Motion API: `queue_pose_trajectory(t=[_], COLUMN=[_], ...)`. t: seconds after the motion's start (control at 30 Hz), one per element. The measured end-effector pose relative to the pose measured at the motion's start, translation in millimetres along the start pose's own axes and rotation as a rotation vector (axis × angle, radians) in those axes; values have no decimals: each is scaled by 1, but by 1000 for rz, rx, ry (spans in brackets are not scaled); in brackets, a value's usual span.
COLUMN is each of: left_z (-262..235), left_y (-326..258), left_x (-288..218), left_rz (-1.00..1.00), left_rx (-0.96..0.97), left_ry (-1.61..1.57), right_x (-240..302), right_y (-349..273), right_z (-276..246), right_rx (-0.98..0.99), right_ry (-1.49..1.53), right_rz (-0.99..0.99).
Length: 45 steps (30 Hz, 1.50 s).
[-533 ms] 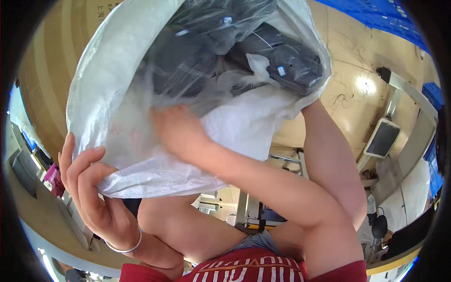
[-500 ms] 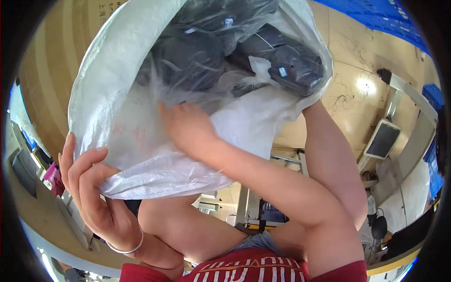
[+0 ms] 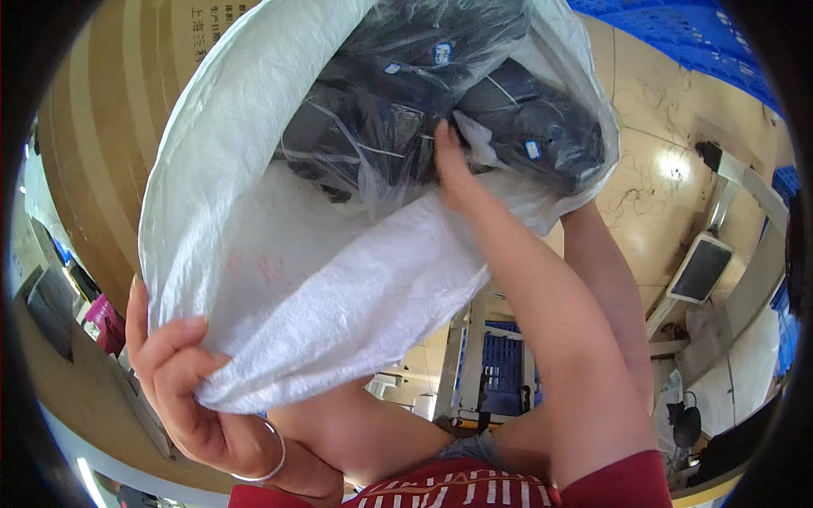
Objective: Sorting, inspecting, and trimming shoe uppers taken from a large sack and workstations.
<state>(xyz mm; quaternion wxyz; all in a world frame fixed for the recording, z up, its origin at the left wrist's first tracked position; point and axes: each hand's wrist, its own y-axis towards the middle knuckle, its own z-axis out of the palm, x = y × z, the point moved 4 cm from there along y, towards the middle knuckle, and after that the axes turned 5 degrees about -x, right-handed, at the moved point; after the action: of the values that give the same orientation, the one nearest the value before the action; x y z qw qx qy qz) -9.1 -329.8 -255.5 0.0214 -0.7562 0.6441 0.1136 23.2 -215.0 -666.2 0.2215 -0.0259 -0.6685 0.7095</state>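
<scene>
A large white woven sack [image 3: 356,313] gapes toward me above my lap. Its near left rim is gripped by my left hand [image 3: 182,394], fingers curled over the edge. Inside lie dark packages in clear plastic bags: one at the left [image 3: 347,135], another at the top [image 3: 432,42], and one at the right [image 3: 542,118] with a small blue-and-white label. My right hand [image 3: 455,165] reaches over the near rim into the sack. Seen edge-on, its fingers stretch out beside the gap between the left and right packages; part of the hand is hidden.
A tall cardboard box [image 3: 102,135] stands left of the sack. Blue plastic crates [image 3: 677,38] are at the far right. A pale metal frame with a dark panel [image 3: 701,267] stands on the right, near the tiled floor [image 3: 652,169] with dark threads scattered on it.
My right hand has moved right and farther into the sack, up to the packages. The sack's near left rim and my left hand have shifted slightly down and right in view.
</scene>
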Motion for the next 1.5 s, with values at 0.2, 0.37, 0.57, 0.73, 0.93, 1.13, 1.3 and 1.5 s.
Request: queue_pose_trajectory(t=[0.2,0.37,0.57,0.73,0.93,1.13,1.3,1.5], left_z=[5,6,5,4,0,7,3,5], left_y=[0,2,0,1,3,0,1,2], left_x=[14,21,19,12,12,11,10,8], left_rz=[-26,-183,-266,-271,-252,-284,-293,-275], left_rx=[67,219,162,189,209,209,220,243], left_ry=[46,-46,-34,-29,-21,-94,-66,-97], right_x=[0,53,7,-8,71,127,120,140], right_y=[-93,-91,-59,-5,-12,-28,-48,-77], right_z=[128,134,67,-47,-8,8,35,47], right_rx=[301,498,195,-36,461,845,1268,1435], right_ry=[-259,-488,-1278,-1978,-1184,-68,270,479], right_rz=[-353,-745,-748,-1010,-280,-120,-208,-91])
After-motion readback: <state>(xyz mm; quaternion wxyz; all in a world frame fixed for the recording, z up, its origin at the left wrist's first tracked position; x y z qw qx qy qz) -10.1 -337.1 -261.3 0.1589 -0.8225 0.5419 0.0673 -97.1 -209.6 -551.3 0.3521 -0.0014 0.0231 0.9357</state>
